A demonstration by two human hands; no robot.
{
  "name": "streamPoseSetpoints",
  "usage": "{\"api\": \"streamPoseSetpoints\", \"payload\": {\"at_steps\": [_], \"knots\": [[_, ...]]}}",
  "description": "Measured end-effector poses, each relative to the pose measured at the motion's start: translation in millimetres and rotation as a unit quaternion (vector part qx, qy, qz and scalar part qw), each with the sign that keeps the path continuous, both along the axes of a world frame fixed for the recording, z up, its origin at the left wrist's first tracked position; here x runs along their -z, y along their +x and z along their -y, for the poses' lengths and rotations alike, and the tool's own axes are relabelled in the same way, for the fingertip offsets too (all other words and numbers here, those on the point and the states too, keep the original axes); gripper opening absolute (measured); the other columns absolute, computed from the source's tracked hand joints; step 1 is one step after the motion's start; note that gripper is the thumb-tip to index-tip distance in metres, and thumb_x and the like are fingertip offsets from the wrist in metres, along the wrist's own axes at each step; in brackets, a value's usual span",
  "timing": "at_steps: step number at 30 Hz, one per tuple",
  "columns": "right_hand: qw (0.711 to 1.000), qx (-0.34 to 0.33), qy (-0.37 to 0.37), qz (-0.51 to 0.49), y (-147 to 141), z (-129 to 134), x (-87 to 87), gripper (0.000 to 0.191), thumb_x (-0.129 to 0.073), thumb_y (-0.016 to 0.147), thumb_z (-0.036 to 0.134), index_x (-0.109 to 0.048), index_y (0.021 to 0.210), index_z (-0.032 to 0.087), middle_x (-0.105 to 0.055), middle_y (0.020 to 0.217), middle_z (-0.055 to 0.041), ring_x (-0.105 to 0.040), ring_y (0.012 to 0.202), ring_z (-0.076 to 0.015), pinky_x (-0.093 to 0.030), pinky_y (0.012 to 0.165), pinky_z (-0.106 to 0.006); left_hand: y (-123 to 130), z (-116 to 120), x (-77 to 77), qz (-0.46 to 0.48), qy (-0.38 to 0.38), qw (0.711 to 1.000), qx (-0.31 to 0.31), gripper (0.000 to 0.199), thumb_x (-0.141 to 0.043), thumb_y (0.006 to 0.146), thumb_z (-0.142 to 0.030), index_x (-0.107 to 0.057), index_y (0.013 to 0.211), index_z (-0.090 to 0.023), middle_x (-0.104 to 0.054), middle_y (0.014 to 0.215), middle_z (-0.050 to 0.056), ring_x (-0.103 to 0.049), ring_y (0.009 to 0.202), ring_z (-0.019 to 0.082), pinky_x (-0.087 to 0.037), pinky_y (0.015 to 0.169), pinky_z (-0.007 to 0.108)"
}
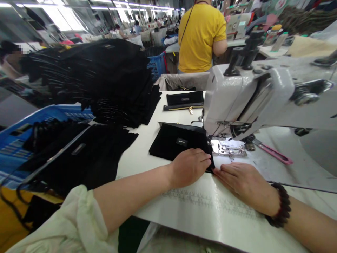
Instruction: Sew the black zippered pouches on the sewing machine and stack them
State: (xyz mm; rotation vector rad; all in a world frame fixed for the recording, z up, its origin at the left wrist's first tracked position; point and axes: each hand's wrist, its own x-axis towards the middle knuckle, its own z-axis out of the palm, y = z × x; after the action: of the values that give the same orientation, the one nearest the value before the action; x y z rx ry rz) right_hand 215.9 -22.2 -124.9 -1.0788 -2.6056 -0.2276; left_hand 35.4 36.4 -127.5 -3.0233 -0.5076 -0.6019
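A black fabric pouch piece (168,140) with a small grey label lies on the white sewing table, its right edge beside the presser foot (219,146) of a sewing machine (244,95). My left hand (191,167) rests on the lower right part of the piece, fingers together and bent over it near its edge; the thumb is hidden. Flat on the table to the right, my right hand (239,181) has its fingers stretched out, the tips touching the piece's lower right corner. Behind it lie another labelled black piece (173,100) and a zipper strip (179,108) with a gold pull.
Stacked black pieces (105,77) rise at the left, with more over a blue basket (52,112). A pink-handled tool (275,153) lies right of the presser foot. A printed ruler (200,200) runs along the table front. A person in yellow (200,35) stands beyond.
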Motion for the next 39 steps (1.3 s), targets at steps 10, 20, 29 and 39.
{"api": "streamPoseSetpoints", "payload": {"at_steps": [10, 20, 29, 39], "knots": [[0.998, 0.04, -0.048, -0.011, 2, -3, 0.6, 0.029, -0.034, 0.09, 0.025, -0.06, 0.084, 0.014, -0.055, 0.062, -0.0015, -0.048, 0.051, -0.0122, -0.031, 0.047, -0.027, 2, -13, 5.3, 0.017, 0.036, 0.999, 0.014, 0.019, -0.046, 0.082, -0.015, -0.06, 0.092, -0.008, -0.062, 0.098, 0.006, -0.054, 0.089, 0.017, -0.046, 0.079, 0.029], [0.999, -0.008, 0.009, 0.033, 7, -2, -0.8, 0.024, -0.036, 0.089, 0.021, -0.058, 0.085, 0.011, -0.05, 0.058, 0.0007, -0.043, 0.049, -0.0107, -0.027, 0.048, -0.029, 0, -12, 5.1, 0.093, -0.019, 0.995, 0.012, 0.018, -0.044, 0.084, -0.018, -0.061, 0.086, -0.013, -0.064, 0.088, 0.003, -0.055, 0.083, 0.013, -0.047, 0.076, 0.026], [1.0, 0.013, 0.017, 0.002, 8, -3, -2.0, 0.024, -0.039, 0.088, 0.022, -0.06, 0.082, 0.012, -0.049, 0.056, 0.0005, -0.042, 0.048, -0.0112, -0.026, 0.048, -0.028, 3, -18, 6.7, 0.146, -0.075, 0.985, 0.057, 0.018, -0.046, 0.082, -0.016, -0.062, 0.08, -0.009, -0.065, 0.08, 0.005, -0.056, 0.076, 0.012, -0.049, 0.073, 0.024], [0.995, 0.033, 0.065, -0.064, 5, -14, 0.6, 0.02, -0.045, 0.085, 0.019, -0.063, 0.08, 0.011, -0.053, 0.058, -0.0019, -0.041, 0.052, -0.0119, -0.027, 0.049, -0.027, 3, -21, 8.0, 0.188, -0.122, 0.971, 0.079, 0.016, -0.048, 0.081, -0.016, -0.063, 0.078, -0.01, -0.065, 0.079, 0.006, -0.057, 0.075, 0.012, -0.05, 0.07, 0.024]]}}
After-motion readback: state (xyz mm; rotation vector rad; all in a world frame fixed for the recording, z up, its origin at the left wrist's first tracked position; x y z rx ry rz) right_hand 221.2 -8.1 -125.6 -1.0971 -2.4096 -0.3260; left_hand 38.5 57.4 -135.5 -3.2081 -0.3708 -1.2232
